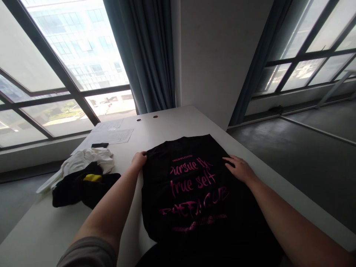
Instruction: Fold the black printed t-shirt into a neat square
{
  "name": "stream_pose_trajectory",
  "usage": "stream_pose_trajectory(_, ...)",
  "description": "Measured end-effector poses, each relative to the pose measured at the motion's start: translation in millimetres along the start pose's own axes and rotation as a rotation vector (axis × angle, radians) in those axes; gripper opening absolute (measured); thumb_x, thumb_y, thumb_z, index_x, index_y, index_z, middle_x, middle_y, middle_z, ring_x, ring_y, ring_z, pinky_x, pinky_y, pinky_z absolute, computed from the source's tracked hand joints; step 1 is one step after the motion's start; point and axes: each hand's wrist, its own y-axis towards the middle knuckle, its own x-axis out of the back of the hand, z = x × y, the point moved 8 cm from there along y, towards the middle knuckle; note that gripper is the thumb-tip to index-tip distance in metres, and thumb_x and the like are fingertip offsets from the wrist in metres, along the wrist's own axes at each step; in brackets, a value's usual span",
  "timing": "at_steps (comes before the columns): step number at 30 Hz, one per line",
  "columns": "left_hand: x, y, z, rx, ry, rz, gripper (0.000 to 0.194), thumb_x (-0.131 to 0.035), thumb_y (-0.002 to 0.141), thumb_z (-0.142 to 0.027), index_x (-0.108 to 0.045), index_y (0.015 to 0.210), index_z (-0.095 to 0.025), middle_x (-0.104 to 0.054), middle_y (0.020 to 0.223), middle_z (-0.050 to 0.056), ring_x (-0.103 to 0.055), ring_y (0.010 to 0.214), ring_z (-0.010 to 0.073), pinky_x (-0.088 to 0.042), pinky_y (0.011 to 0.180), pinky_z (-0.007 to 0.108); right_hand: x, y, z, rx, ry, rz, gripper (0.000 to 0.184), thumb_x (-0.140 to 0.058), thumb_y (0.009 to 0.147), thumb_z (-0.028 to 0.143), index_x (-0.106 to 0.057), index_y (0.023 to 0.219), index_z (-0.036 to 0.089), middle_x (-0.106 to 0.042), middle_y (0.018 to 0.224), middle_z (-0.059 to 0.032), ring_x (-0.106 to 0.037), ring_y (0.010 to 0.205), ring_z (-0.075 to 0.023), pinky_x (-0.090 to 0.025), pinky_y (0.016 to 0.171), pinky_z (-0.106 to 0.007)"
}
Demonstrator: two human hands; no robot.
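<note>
A black fabric garment with pink lettering (193, 180) lies on the smooth white tabletop (174, 124). The right hand (238, 168) touches its right edge, fingers slightly spread; the left hand (139, 160) touches its left edge, whether pinching I cannot tell.

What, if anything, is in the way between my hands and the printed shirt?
Nothing visible. Your left hand is at the left edge of the printed shirt, and your right hand is at its right edge. The other clothes lie off to the left, outside that space.
</note>
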Motion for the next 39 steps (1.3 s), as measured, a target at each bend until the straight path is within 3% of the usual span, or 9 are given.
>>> stream_pose_trajectory(5, 5.1, 5, 7, -0.004, -0.015, -0.047, 0.046, -0.05, 0.095, -0.028, -0.069, 0.137, -0.024, -0.063, 0.137, 0.012, -0.068, 0.114, 0.0232, -0.051, 0.101, 0.031, 0, 1, 9, -0.008, -0.054, 0.096, 0.05, -0.048, 0.097, 0.046, -0.064, 0.143, 0.032, -0.057, 0.153, -0.0082, -0.052, 0.142, -0.0321, -0.036, 0.121, -0.057)
stream_pose_trajectory(11, 33.3, 19, 36, 0.064, 0.017, -0.109, 0.038, -0.051, 0.095, -0.027, -0.071, 0.126, -0.016, -0.061, 0.134, 0.017, -0.068, 0.106, 0.0255, -0.05, 0.097, 0.035, -12, 5, 45, 0.124, 0.066, 0.32, 0.053, -0.038, 0.1, 0.055, -0.059, 0.147, 0.039, -0.048, 0.162, -0.003, -0.036, 0.154, -0.0334, -0.019, 0.124, -0.069)
stream_pose_trajectory(17, 52.1, 40, 61, 0.131, 0.066, -0.125, 0.039, -0.042, 0.1, -0.031, -0.069, 0.124, -0.018, -0.065, 0.128, 0.018, -0.063, 0.111, 0.0314, -0.05, 0.095, 0.043, -10, 19, 75, 0.278, 0.247, 0.29, 0.051, -0.039, 0.101, 0.058, -0.069, 0.138, 0.036, -0.06, 0.15, -0.0055, -0.051, 0.142, -0.0345, -0.026, 0.123, -0.066)
stream_pose_trajectory(21, 42.7, 52, 61, 0.143, 0.105, -0.103, 0.039, -0.047, 0.097, -0.035, -0.071, 0.122, -0.018, -0.058, 0.14, 0.019, -0.056, 0.124, 0.0353, -0.045, 0.104, 0.047, -6, 35, 84, 0.358, 0.322, 0.186, 0.048, -0.042, 0.102, 0.054, -0.076, 0.126, 0.03, -0.065, 0.14, -0.0085, -0.057, 0.133, -0.0317, -0.04, 0.12, -0.053)
stream_pose_trajectory(25, 31.4, 46, 46, 0.173, 0.169, -0.133, 0.057, -0.036, 0.102, -0.042, -0.063, 0.137, -0.008, -0.041, 0.159, 0.026, -0.037, 0.146, 0.0421, -0.034, 0.115, 0.055, -10, 51, 82, 0.359, 0.335, 0.149, 0.044, -0.044, 0.102, 0.051, -0.076, 0.122, 0.029, -0.063, 0.14, -0.0084, -0.055, 0.135, -0.0308, -0.04, 0.12, -0.052)
stream_pose_trajectory(28, 18.8, 23, 10, 0.004, 0.267, -0.174, 0.069, -0.031, 0.104, -0.049, -0.044, 0.157, -0.008, -0.023, 0.172, 0.021, -0.015, 0.159, 0.0387, -0.02, 0.124, 0.056, -13, 60, 80, 0.353, 0.329, 0.13, 0.044, -0.043, 0.102, 0.05, -0.076, 0.119, 0.026, -0.06, 0.142, -0.0098, -0.054, 0.136, -0.0303, -0.039, 0.122, -0.051)
stream_pose_trajectory(31, -11.2, -8, -19, -0.178, 0.263, -0.02, 0.075, -0.03, 0.104, -0.058, -0.033, 0.164, -0.014, -0.02, 0.173, 0.017, -0.013, 0.161, 0.0358, -0.015, 0.128, 0.053, -16, 73, 87, 0.334, 0.267, 0.086, 0.043, -0.044, 0.102, 0.048, -0.074, 0.123, 0.025, -0.055, 0.149, -0.011, -0.049, 0.141, -0.0304, -0.037, 0.123, -0.049)
stream_pose_trajectory(35, -29.9, -37, -24, -0.204, 0.192, 0.099, 0.074, -0.029, 0.104, -0.059, -0.024, 0.168, -0.022, -0.016, 0.175, 0.012, -0.013, 0.162, 0.0343, -0.017, 0.128, 0.053, -35, 94, 138, 0.376, 0.044, 0.137, 0.051, -0.048, 0.101, 0.049, -0.064, 0.143, 0.025, -0.042, 0.164, -0.0108, -0.029, 0.155, -0.0353, -0.026, 0.127, -0.054)
stream_pose_trajectory(39, -30.2, -55, -13, -0.23, 0.194, 0.14, 0.073, -0.033, 0.103, -0.065, -0.025, 0.167, -0.031, -0.012, 0.175, 0.01, -0.013, 0.161, 0.0369, -0.018, 0.127, 0.059, -72, 111, 196, 0.341, -0.094, 0.345, 0.066, -0.04, 0.103, 0.06, -0.041, 0.162, 0.029, -0.026, 0.173, -0.0094, -0.02, 0.159, -0.0359, -0.019, 0.128, -0.056)
